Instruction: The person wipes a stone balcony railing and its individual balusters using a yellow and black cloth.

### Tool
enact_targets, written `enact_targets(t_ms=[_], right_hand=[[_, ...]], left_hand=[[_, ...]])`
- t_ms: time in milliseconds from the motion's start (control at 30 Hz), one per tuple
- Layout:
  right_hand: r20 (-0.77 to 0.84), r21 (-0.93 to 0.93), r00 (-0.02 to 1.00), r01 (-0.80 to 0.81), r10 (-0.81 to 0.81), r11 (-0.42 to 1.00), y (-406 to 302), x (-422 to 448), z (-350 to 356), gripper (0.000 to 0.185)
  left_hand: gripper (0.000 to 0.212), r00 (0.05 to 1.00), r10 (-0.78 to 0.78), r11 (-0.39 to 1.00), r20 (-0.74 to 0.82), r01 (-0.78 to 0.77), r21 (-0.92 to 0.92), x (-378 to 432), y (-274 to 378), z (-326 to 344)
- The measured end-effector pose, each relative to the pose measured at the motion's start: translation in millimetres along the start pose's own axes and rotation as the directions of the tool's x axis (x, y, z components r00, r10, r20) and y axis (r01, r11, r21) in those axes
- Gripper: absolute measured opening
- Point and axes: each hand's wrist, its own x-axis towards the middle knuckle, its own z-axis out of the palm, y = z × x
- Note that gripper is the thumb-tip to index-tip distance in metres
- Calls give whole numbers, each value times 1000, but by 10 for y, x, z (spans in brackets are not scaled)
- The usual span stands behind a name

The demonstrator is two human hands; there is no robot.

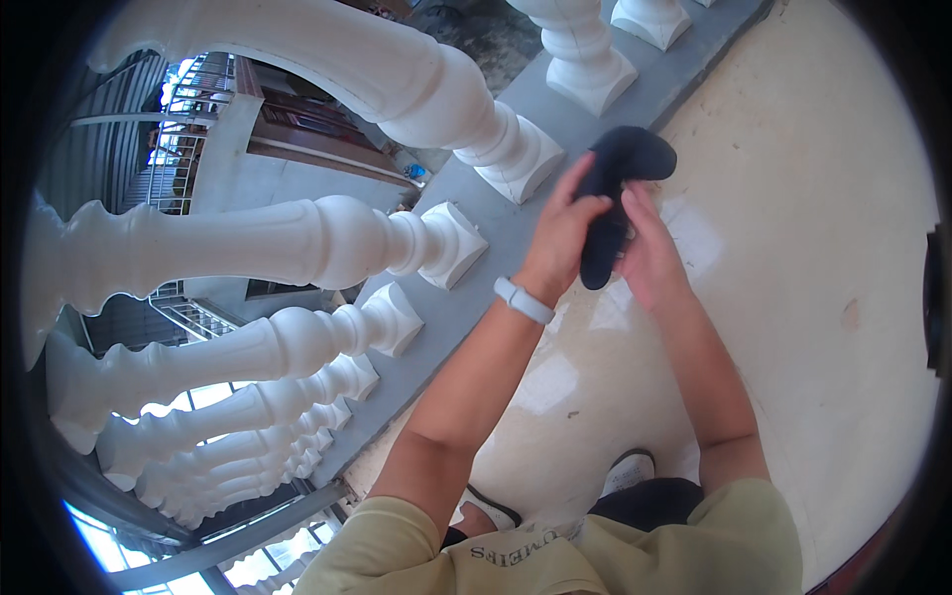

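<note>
A dark, padded-looking curved object (613, 160), perhaps a cloth-covered pad or sock, is held out in front of me above the tiled floor. Its upper end bends to the right and its narrow lower end points down. My left hand (561, 230) grips it from the left, the thumb lying across its middle. On the right side, my right hand (651, 249) touches it with the fingers reaching up along its edge; the palm is partly turned towards it. A light grey band (524, 300) is around my left wrist. Small pale spots between the object and my right palm are too blurred to identify.
White turned balusters (335, 242) stand in a row on a grey ledge (483, 260) at the left. Beyond them are a building wall, metal railings and a corrugated roof. Glossy cream floor (788, 282) spreads to the right. My feet in white shoes (631, 470) are below.
</note>
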Motion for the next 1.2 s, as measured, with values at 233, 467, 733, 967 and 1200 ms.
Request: enact_targets(t_ms=[233,467,733,967,1200], right_hand=[[18,-505,992,119,-127,855,-75,553,201,42],[168,-655,983,171,-78,736,-459,1818,905,67],[311,-886,868,116,387,450,-137,2550,1086,58],[15,-810,1000,23,-18,586,73,2275,925,57],[-150,-725,987,-146,53,674,399,1510,40,57]], left_hand=[[45,667,670,-7,325,-432,902,-1022,638,-573],[43,74,971,233,-229,-523,820,-1593,1887,-1551],[66,466,863,474,-194,-617,629,-1168,2138,-1659],[60,539,826,554,-166,-719,419,-1234,2170,-1792],[30,472,851,525,-232,-737,426,-1210,2150,-1746]])
